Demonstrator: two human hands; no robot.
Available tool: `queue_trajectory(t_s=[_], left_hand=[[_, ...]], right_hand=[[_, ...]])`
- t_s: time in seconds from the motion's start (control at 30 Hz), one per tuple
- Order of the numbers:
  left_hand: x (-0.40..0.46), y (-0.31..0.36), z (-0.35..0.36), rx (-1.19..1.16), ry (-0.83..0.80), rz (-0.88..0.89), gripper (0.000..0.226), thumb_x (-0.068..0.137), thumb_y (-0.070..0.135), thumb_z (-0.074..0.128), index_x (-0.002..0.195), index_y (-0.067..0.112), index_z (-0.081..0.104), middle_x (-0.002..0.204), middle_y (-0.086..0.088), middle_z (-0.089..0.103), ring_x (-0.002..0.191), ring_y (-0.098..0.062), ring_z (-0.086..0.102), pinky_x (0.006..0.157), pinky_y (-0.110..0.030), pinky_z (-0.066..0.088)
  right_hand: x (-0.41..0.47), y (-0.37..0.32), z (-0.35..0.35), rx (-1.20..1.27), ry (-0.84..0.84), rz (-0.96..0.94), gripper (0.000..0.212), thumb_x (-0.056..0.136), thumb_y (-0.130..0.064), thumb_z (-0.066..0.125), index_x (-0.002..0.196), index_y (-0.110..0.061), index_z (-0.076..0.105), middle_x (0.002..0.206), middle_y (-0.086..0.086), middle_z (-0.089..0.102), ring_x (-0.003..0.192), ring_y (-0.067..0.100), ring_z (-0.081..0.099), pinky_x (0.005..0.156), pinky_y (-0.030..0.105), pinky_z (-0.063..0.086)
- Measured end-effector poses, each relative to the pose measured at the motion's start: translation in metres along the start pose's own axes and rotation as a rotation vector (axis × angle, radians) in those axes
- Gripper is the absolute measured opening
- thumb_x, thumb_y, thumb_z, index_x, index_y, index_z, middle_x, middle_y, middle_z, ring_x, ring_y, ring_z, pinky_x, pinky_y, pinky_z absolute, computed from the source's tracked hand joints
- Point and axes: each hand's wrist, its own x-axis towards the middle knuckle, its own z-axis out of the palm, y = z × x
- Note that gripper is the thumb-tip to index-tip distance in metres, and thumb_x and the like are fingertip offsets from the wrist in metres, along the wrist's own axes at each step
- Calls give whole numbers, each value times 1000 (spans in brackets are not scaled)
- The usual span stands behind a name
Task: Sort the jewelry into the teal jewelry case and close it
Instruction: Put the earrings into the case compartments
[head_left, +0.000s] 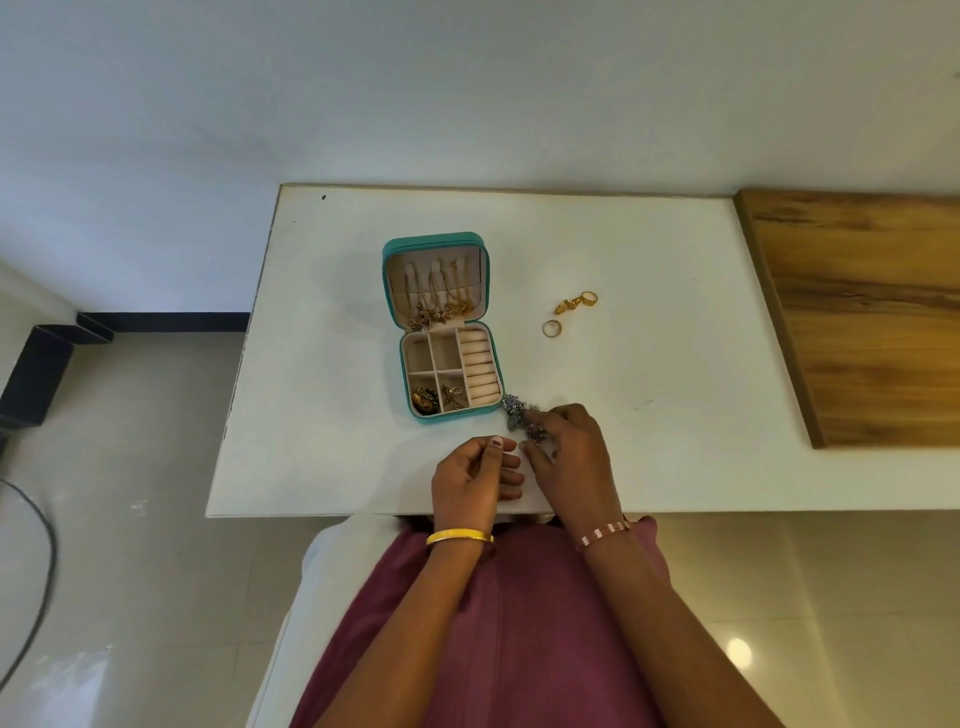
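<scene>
We are looking at what seems a room in a home: we are seeing a plain white rectangular tabletop (649, 291) standing against a bare pale painted wall (467, 88), glossy beige floor tiles (156, 519) running to a black skirting strip (171, 321), and a brown wood-grain panel (862, 312) lying alongside.

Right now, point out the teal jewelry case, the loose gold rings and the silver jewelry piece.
teal jewelry case (393, 249): head view, lid's left rim.
gold rings (552, 328): head view, nearest ring's band.
silver jewelry piece (513, 404): head view, purple-stoned end.
</scene>
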Motion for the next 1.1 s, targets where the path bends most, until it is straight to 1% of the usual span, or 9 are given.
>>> queue_trajectory(t_s=[0.2,0.4,0.53,0.63,0.7,0.8,0.87,0.97,1.1], left_hand=[[1,3,-1,-59,14,-17,22,93,8,43,82,5,61,67,-10,61,44,-7,60,47,-18,52],[2,4,-2,-102,19,-43,20,93,7,43,86,2,61,67,-11,61,43,-7,59,47,-19,53],[2,5,-3,-87,23,-34,20,93,7,44,85,5,62,68,-10,62,44,-7,60,48,-18,53],[3,5,-3,-99,19,-49,21,93,7,43,83,5,61,68,-10,61,44,-7,60,48,-18,53],[2,6,-3,-112,16,-60,22,93,8,43,81,7,61,69,-11,62,44,-7,60,48,-18,53],[1,7,-4,-108,23,-55,23,93,9,43,81,7,62,69,-10,62,46,-8,60,49,-18,53],[0,8,-5,-81,29,-36,23,93,10,44,81,8,63,69,-9,63,50,-10,60,50,-18,53],[-3,8,-9,-32,29,6,25,93,12,45,77,14,64,70,-6,64,58,-15,60,55,-18,53],[-9,9,-17,30,18,65,25,92,13,46,76,19,65,70,-2,65,63,-14,62,58,-17,53]], right_hand=[[6,0,-10,160,200,127,12,82,-9,65,94,-8,66,94,12,59,85,27,58,71,24,39],[17,-12,8,-43,81,65,32,82,-23,66,112,-11,64,100,15,56,97,27,49,80,30,40],[19,-17,11,-119,120,28,24,85,-19,62,106,-9,66,98,15,57,93,29,51,76,34,41],[19,-14,11,-92,137,60,19,83,-16,64,100,-8,67,97,14,58,93,27,51,72,25,35],[17,-12,8,18,177,81,15,80,-14,67,94,-8,68,95,13,59,91,25,52,71,17,28],[16,-14,-1,281,267,145,12,77,-12,70,89,-11,67,91,7,63,83,21,56,67,18,37],[14,-17,-9,435,295,217,11,78,-11,69,88,-13,66,88,2,66,78,16,58,63,13,42],[8,-23,-20,606,320,264,10,80,-6,66,85,-14,65,82,-4,66,70,-1,59,62,8,46],[0,-34,-27,766,322,270,18,81,-1,64,83,-19,62,81,-8,65,71,-4,61,68,16,52]])
